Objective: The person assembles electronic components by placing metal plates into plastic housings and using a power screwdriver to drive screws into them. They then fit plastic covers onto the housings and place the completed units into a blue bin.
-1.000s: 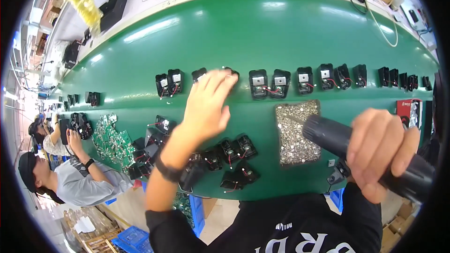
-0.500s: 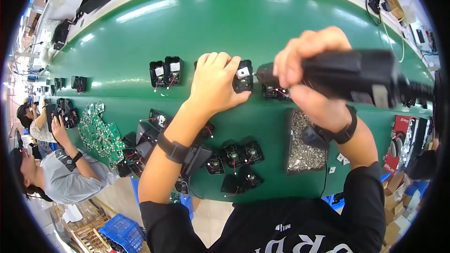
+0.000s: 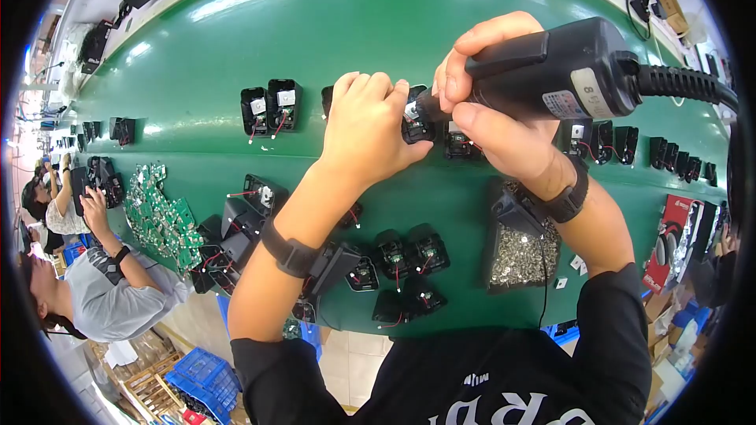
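My left hand (image 3: 366,130) is closed on a small open black housing (image 3: 416,131), holding it on the green table. Inside the housing a white square piece partly shows. Gripped in my right hand (image 3: 512,134) is a black electric screwdriver (image 3: 543,71) with a ribbed cable running off to the right. Its nose reaches over the housing, so the tip is hidden. Just right of it sits another housing (image 3: 460,142) with red wires. Two more housings (image 3: 269,109) with white pieces stand left of my left hand.
A box of small metal parts (image 3: 524,260) stands near my right forearm. Several wired housings (image 3: 409,260) lie nearest me, and green circuit boards (image 3: 161,216) are heaped at left. More housings (image 3: 603,142) line the right. A co-worker (image 3: 118,291) sits at left.
The screwdriver has swung left and its nose has come over the housing under my left hand. My right hand has moved up and left with it. My left hand still grips the housing.
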Tool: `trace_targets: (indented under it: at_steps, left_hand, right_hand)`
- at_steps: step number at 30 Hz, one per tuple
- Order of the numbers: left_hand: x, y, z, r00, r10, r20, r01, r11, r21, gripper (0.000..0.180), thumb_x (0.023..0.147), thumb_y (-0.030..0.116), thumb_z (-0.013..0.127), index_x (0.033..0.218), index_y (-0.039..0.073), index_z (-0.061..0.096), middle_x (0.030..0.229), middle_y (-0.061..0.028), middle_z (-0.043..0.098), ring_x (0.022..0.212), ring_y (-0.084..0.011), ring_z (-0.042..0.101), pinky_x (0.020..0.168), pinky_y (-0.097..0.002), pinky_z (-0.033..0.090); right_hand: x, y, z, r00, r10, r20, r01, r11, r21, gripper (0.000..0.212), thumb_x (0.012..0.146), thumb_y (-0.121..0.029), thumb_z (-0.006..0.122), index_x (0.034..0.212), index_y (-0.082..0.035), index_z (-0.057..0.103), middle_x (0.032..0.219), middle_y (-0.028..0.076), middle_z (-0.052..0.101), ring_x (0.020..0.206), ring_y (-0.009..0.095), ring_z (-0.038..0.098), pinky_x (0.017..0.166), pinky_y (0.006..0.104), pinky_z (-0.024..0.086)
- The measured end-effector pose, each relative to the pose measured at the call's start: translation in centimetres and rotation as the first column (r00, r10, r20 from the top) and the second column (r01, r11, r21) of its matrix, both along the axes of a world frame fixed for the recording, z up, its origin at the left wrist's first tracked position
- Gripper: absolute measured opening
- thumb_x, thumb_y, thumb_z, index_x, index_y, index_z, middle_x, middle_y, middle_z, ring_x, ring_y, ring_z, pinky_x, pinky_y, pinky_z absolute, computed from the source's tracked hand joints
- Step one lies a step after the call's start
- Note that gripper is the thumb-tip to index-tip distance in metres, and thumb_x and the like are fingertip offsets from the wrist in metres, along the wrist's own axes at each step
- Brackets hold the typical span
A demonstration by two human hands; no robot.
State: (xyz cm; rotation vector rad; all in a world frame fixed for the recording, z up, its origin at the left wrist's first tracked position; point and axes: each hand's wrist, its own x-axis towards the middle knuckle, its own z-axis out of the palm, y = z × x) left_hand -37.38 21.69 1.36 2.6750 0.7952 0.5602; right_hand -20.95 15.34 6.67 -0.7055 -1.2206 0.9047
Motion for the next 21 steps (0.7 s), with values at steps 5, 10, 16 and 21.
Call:
trace_targets:
  at_steps: [5,10,16,21]
  left_hand:
    - [0.1,0.0,0.0,1.0,0.018,-0.022,-0.018,1.0,0.0,0.063,0.051,0.032,0.088,0.101,-0.002,0.069,0.086,-0.0101,0.058,0.089,-0.0278,0.058,0.094,-0.0429,0.041]
    - [0.1,0.5,-0.9,0.999,0.024,0.031,-0.023,1.0,-0.012,0.057,0.05,0.034,0.087,0.094,0.002,0.071,0.082,-0.0081,0.058,0.084,-0.0261,0.058,0.087,-0.0402,0.041]
    - [0.1,0.5,-0.8,0.997,0.024,0.068,-0.027,0.999,0.043,0.046,0.05,0.034,0.085,0.083,0.007,0.07,0.075,-0.0053,0.056,0.075,-0.0236,0.057,0.075,-0.0376,0.038]
    - [-0.1,0.4,-1.3,0.989,0.007,0.148,-0.016,0.998,0.056,0.042,0.05,0.034,0.083,0.082,0.011,0.069,0.074,-0.0035,0.054,0.073,-0.0233,0.055,0.074,-0.0374,0.038]
  right_hand:
    - [-0.2,0.3,0.0,0.999,0.004,-0.036,-0.005,1.0,-0.028,0.041,0.077,0.002,0.062,0.113,-0.002,0.045,0.087,0.009,0.056,0.078,0.016,0.056,0.076,0.0335,0.049]
    - [0.1,1.0,-0.4,0.971,0.08,0.225,-0.096,0.994,0.06,0.036,0.074,0.011,0.055,0.106,-0.001,0.044,0.086,0.009,0.056,0.077,0.015,0.056,0.074,0.0308,0.05]
    - [-0.4,0.8,-1.6,0.983,0.086,0.164,-0.088,0.996,0.008,0.031,0.075,0.008,0.057,0.101,-0.002,0.045,0.086,0.008,0.056,0.077,0.014,0.057,0.073,0.0293,0.051]
    - [-1.0,0.5,-1.9,0.976,0.073,0.207,-0.082,0.996,0.033,0.029,0.075,0.007,0.059,0.1,-0.002,0.047,0.087,0.009,0.058,0.079,0.013,0.059,0.072,0.0282,0.051]
